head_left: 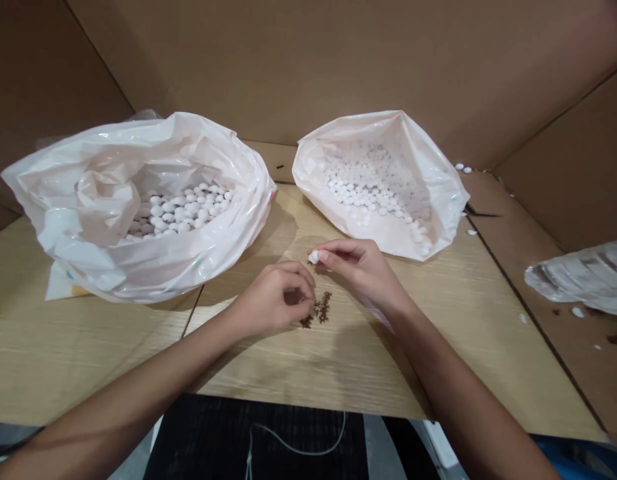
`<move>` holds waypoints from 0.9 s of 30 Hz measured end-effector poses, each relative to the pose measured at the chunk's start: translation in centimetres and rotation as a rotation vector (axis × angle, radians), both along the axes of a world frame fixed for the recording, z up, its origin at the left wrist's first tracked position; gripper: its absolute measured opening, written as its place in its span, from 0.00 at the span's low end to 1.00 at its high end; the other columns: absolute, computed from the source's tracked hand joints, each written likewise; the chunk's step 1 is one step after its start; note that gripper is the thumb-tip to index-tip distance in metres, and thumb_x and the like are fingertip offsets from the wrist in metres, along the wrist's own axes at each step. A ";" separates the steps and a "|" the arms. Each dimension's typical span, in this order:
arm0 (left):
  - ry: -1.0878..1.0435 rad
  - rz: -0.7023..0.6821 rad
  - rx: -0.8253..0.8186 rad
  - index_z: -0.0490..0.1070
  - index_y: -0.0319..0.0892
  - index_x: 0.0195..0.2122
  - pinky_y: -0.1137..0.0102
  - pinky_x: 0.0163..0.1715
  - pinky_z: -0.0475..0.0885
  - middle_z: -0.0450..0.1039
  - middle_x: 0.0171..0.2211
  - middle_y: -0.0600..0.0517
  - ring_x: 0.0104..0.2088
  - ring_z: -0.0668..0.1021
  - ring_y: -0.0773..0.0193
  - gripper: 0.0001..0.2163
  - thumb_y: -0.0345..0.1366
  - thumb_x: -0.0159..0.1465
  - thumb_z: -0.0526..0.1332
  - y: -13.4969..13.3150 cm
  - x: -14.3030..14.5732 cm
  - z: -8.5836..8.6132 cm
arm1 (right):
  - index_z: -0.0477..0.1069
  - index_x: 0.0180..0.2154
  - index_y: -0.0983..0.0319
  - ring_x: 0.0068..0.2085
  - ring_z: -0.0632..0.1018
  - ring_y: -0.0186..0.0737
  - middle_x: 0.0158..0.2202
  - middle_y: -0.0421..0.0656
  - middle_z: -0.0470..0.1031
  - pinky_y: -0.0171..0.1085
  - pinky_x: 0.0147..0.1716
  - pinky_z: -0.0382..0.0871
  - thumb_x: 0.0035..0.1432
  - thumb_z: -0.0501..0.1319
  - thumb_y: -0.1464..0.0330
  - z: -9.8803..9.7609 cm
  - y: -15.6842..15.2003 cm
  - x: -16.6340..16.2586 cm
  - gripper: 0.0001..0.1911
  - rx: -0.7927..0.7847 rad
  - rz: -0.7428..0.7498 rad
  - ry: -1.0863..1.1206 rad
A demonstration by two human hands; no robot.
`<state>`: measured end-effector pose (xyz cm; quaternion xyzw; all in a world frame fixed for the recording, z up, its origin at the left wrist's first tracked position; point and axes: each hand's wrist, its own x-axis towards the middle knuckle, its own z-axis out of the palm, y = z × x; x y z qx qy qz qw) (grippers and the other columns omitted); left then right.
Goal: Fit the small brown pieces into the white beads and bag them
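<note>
My right hand (361, 267) pinches a small white oval bead-like piece (314, 257) between thumb and fingertips, a little above the table. A bit of brown shows beside that piece. My left hand (281, 297) is curled, thumb and fingertips drawn together at the edge of a small pile of brown, spiky pieces (324, 308). Whatever its fingertips hold, if anything, is too small to make out. Behind my left hand stands a white plastic bag (228, 250) with many white oval pieces (183, 210) in it. A second white bag (438, 193), behind my right hand, also holds white pieces (373, 193).
The light wooden table (268, 373) is bounded by brown cardboard walls (308, 73). At the right lies a clear plastic bottle-like object (583, 273). Stray white pieces (463, 168) are scattered along the right side. A thin cord (298, 450) hangs below the table's front edge.
</note>
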<state>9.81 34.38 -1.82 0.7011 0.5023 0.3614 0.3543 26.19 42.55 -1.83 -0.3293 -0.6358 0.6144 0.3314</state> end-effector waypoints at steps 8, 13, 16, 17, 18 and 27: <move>-0.445 0.280 -0.341 0.76 0.37 0.25 0.71 0.28 0.74 0.79 0.25 0.48 0.25 0.78 0.65 0.04 0.33 0.52 0.69 0.2 -0.3 0.8 | 0.81 0.33 0.59 0.35 0.78 0.37 0.33 0.44 0.80 0.39 0.39 0.73 0.49 0.70 0.60 -0.2 0.2 0.2 0.11 -0.144 0.008 0.029; -0.636 0.282 -0.320 0.79 0.40 0.32 0.69 0.36 0.77 0.81 0.31 0.49 0.32 0.81 0.63 0.11 0.32 0.47 0.73 0.6 -0.9 0.3 | 0.81 0.34 0.59 0.36 0.78 0.37 0.34 0.44 0.80 0.38 0.40 0.72 0.49 0.70 0.60 0.0 0.1 0.2 0.11 -0.137 0.053 0.022; -0.634 0.288 -0.312 0.80 0.40 0.29 0.69 0.37 0.77 0.81 0.32 0.50 0.33 0.81 0.62 0.08 0.32 0.47 0.73 0.6 -1.0 0.2 | 0.81 0.35 0.59 0.36 0.78 0.37 0.35 0.44 0.80 0.38 0.39 0.72 0.50 0.70 0.61 0.3 0.0 0.2 0.10 -0.124 0.067 0.002; -0.627 0.290 -0.307 0.80 0.41 0.27 0.69 0.37 0.77 0.81 0.31 0.50 0.33 0.81 0.63 0.07 0.32 0.47 0.73 0.6 -1.0 0.2 | 0.81 0.34 0.59 0.36 0.78 0.37 0.35 0.44 0.80 0.38 0.39 0.72 0.50 0.69 0.61 0.4 -0.1 0.2 0.10 -0.120 0.070 -0.002; -0.621 0.291 -0.303 0.80 0.41 0.26 0.70 0.37 0.76 0.81 0.31 0.50 0.32 0.81 0.63 0.06 0.32 0.47 0.73 0.6 -1.0 0.2 | 0.81 0.34 0.59 0.36 0.78 0.37 0.35 0.44 0.80 0.38 0.39 0.72 0.51 0.69 0.61 0.4 -0.1 0.2 0.10 -0.116 0.077 -0.005; -0.556 0.349 -0.249 0.81 0.42 0.28 0.71 0.33 0.75 0.81 0.28 0.51 0.29 0.80 0.64 0.05 0.32 0.49 0.72 0.5 -0.8 0.5 | 0.81 0.35 0.58 0.37 0.78 0.37 0.35 0.43 0.80 0.38 0.39 0.71 0.52 0.68 0.61 0.3 -0.3 0.1 0.09 -0.065 0.101 -0.009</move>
